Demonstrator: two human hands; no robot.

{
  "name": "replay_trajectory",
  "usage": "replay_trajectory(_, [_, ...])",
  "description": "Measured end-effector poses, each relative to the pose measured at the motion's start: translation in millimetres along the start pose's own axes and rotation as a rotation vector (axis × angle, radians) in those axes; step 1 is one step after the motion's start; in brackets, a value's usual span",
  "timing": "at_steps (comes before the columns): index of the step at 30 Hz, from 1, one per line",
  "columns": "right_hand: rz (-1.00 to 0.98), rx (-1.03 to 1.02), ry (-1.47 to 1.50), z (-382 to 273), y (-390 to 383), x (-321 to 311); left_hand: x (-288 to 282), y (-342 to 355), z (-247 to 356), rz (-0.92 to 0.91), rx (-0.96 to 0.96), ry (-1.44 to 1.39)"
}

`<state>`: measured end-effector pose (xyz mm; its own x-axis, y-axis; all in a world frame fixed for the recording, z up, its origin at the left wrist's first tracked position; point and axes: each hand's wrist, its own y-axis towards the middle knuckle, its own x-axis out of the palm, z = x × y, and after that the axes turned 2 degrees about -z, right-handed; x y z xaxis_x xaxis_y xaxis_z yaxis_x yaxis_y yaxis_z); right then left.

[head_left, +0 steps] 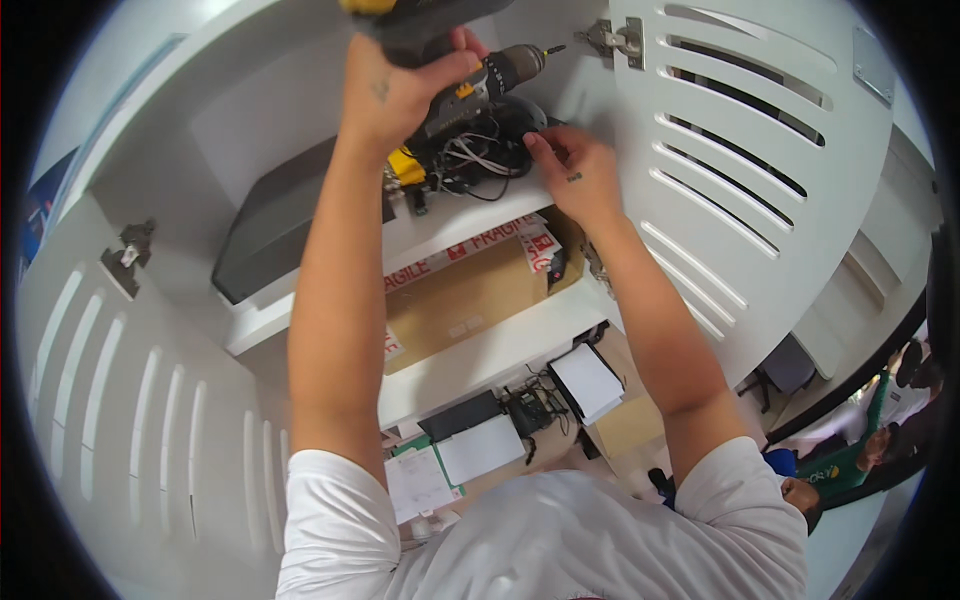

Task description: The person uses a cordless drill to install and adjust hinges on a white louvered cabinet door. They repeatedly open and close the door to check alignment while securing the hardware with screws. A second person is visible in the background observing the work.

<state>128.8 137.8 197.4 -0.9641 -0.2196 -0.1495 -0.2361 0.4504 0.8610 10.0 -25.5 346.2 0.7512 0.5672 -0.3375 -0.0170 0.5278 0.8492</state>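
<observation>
My left hand (388,100) is closed around the dark handle of a black and yellow power drill (430,25), partly cut off by the upper edge. Beside its thumb is a second drill (480,88), its metal chuck and bit pointing right. Below that lies a tangle of black and white cables (480,155) on the upper shelf (430,222). At the right end of the tangle, my right hand (580,175) has its fingers curled against the dark cables. What its fingertips grip, if anything, is hidden.
White slotted doors stand open at left (150,400) and right (740,150). A black case (275,220) lies on the shelf's left. Beneath is a cardboard box (460,305) with red and white tape. Lower down are papers (480,450) and a black device (535,408). People (850,460) are at right.
</observation>
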Motion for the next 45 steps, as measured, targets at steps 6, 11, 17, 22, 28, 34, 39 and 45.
replay_trajectory(6, [-0.099, -0.260, -0.162, -8, 13, -10, -8, -58, -6, 0.225, 0.117, 0.288])
replay_trajectory(11, [0.015, -0.200, -0.046, -17, 9, -18, 0, -83, 22, 0.336, 0.111, 0.250])
replay_trajectory(17, [-0.091, -0.118, -0.324, -25, 13, -20, 10, -98, 44, 0.165, 0.805, 0.764])
replay_trajectory(22, [-0.397, 0.169, -0.559, -15, 45, -21, 9, -118, 35, 0.318, 0.359, 0.856])
replay_trajectory(28, [-0.801, 0.272, -0.983, 8, 89, 1, 21, -129, 59, 0.499, 0.305, -0.085])
replay_trajectory(34, [-0.822, 0.112, -1.185, 5, 105, 6, 21, -151, 85, 0.602, 0.247, -0.143])
replay_trajectory(39, [-1.016, 0.041, -1.330, -19, 116, -7, 17, -179, 87, 0.618, 0.205, -0.104])
replay_trajectory(45, [-0.796, 0.001, -1.280, -3, 101, -1, 12, -193, 88, 0.607, 0.196, -0.115])
